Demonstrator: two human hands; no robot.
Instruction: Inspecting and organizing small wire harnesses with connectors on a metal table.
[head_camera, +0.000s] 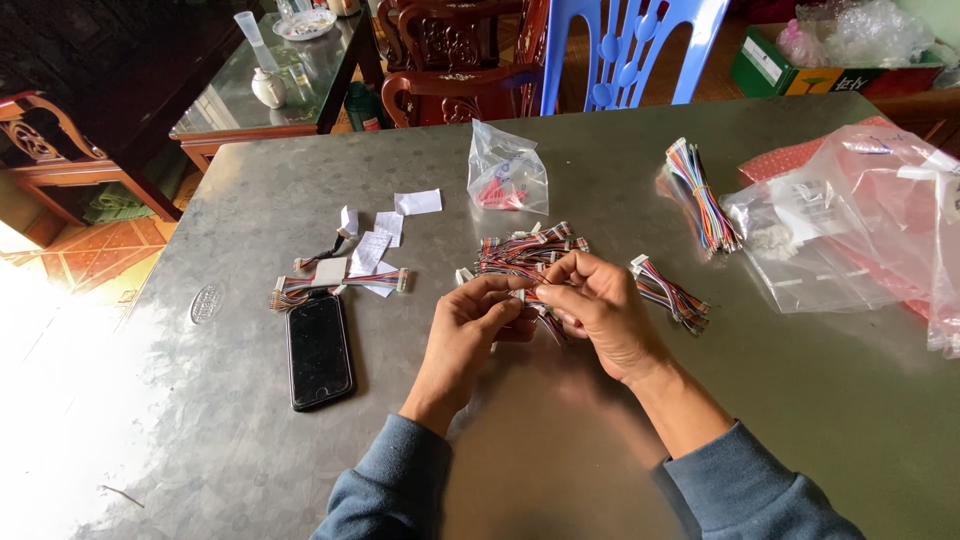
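Both hands meet over the middle of the grey metal desk, just right of the black phone. Left hand is curled, fingertips pinched on a small multicoloured wire harness with white connector ends. Right hand pinches the same harness from the other side, fingers bent narrow around the wires. The harness is held just above the desk, between the two hands, right of the phone.

A loose pile of similar harnesses lies just beyond the hands, up and right of the phone. One more short harness bundle sits beside the right hand, farther right of the phone. A longer tied bundle of coloured wires lies well right of the phone, touching a heap of clear plastic bags at the far right edge.

A small clear bag with red parts stands beyond the pile. Just above the phone: a flat harness and white paper slips, touching or overlapping each other. The phone lies face up, screen dark.

A blue plastic chair is behind the desk, far from the phone. A glass-topped side table is behind the desk to the upper left. Blue-grey sleeves cover both forearms.
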